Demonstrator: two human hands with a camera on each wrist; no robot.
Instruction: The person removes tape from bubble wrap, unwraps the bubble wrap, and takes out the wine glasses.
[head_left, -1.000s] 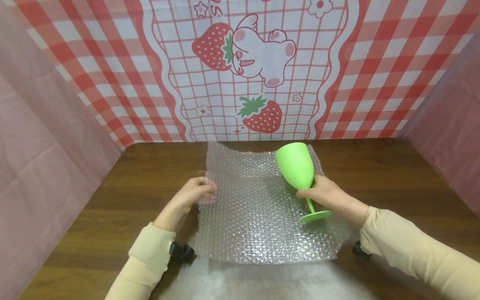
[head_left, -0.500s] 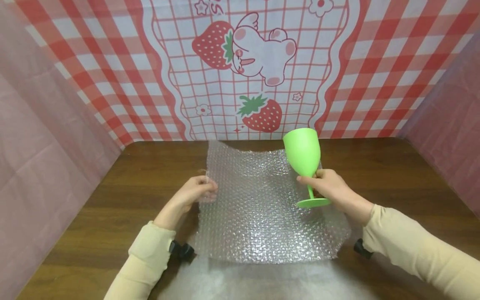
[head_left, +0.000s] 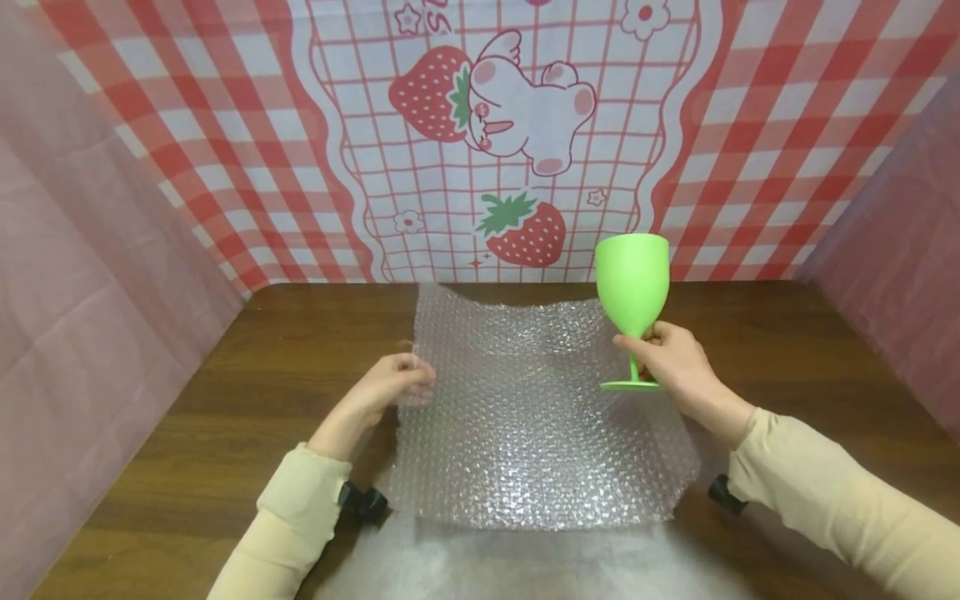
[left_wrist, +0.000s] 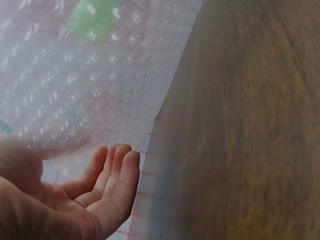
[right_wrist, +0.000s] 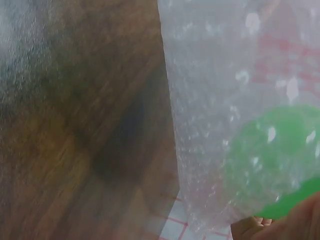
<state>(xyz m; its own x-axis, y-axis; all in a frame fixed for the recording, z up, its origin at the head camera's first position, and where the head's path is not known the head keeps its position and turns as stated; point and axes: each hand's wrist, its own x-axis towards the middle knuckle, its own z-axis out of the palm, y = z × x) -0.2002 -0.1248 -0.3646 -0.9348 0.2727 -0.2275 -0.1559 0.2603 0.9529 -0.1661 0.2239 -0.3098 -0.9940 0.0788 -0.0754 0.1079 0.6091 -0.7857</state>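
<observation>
A light-green goblet (head_left: 633,279) stands upright in my right hand (head_left: 671,358), which grips it by the stem just under the bowl. Its round foot shows over the right part of a clear bubble wrap sheet (head_left: 517,417). In the right wrist view the bubble wrap (right_wrist: 210,125) partly covers the goblet (right_wrist: 280,145), and only a bit of the right hand (right_wrist: 285,225) shows. At the sheet's left edge my left hand (head_left: 390,383) holds the wrap between thumb and fingers. The left wrist view has curled fingers (left_wrist: 120,175) right against the bubble wrap (left_wrist: 90,90).
The brown wooden table (head_left: 247,400) extends on both sides. A pale, shiny sheet (head_left: 525,562) lies at its near edge. Behind hangs a red-and-white checked cloth (head_left: 750,150) with strawberries, and pink curtains (head_left: 90,275) close off the sides.
The right hand has lifted the goblet up and to the right, turning it from tilted to upright. The left hand and the bubble wrap stay nearly where they were.
</observation>
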